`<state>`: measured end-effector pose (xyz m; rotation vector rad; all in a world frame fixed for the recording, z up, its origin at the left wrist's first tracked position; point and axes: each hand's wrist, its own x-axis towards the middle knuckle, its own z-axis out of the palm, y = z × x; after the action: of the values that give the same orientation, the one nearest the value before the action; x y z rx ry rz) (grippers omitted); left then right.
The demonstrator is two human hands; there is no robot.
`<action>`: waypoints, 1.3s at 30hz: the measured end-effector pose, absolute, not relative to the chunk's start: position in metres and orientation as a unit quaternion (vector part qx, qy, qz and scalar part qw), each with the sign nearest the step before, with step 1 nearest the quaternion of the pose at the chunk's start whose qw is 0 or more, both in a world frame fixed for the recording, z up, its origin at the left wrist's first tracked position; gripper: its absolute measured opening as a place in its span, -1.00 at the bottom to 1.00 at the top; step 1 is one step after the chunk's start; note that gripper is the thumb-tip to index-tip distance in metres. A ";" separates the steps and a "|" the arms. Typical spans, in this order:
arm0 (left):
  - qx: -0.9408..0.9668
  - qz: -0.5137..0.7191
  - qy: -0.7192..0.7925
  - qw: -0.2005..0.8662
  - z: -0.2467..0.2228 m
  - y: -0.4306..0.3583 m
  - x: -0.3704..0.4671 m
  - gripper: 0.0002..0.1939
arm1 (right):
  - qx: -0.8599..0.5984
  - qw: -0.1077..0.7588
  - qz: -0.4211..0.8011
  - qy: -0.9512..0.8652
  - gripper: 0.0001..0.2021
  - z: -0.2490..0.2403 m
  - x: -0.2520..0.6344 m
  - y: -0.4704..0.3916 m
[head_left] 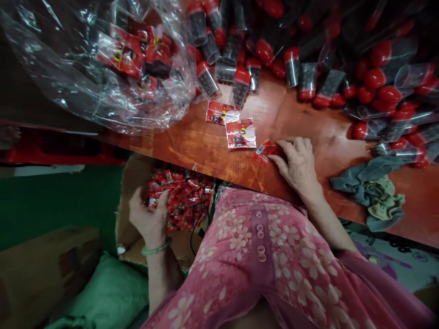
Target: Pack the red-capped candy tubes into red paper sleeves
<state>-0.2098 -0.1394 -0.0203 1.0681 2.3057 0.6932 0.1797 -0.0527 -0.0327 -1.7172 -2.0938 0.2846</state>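
At three o'clock, a red packet (265, 151) is pinched by the right hand (297, 167), between thumb and fingertips; if gripped loosely, it could be dropped over the table edge (226, 175). At eight, the left hand (149, 217), fingers apart, is held over a cardboard box (127, 183). Bare wood (290, 116) at two is bounded by red-capped tubes (307, 80).

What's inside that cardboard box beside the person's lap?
The cardboard box holds a heap of small red packets. The left hand covers part; whatever lies beneath the top layer is hidden.
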 end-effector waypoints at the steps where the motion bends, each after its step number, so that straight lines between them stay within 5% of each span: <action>1: 0.401 0.288 0.836 0.238 -0.015 -0.132 -0.194 -0.39 | -0.631 0.198 0.104 -0.742 -0.67 -0.037 0.180 -0.051; 5: 0.566 0.331 0.688 0.310 0.004 -0.091 -0.112 -0.68 | -0.649 0.217 0.122 -0.719 -0.78 -0.049 0.176 -0.051; 11: 0.736 0.273 0.509 0.354 0.012 -0.044 -0.035 -0.50 | -0.577 0.319 0.230 -0.715 -0.81 -0.039 0.180 -0.064; 16: 0.759 0.231 0.453 0.408 0.006 -0.036 -0.020 -0.73 | -0.507 0.353 0.274 -0.737 -0.81 -0.023 0.179 -0.067; 31: 0.624 0.272 0.490 0.545 -0.006 -0.032 -0.035 -0.78 | -0.416 0.199 0.471 -0.752 -0.72 0.007 0.196 -0.038; 34: 0.601 0.310 0.513 0.528 -0.011 -0.033 -0.035 -0.71 | -0.466 0.182 0.413 -0.761 -0.70 0.012 0.206 -0.002; 39: 0.607 0.382 0.505 0.481 -0.011 -0.031 -0.036 -0.66 | -0.650 0.160 0.101 -0.736 -0.58 0.010 0.203 0.078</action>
<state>-0.0356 -0.0313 -0.0108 1.4794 1.2327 0.9310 0.2031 0.0781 0.0102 -1.8563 -2.1042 0.2895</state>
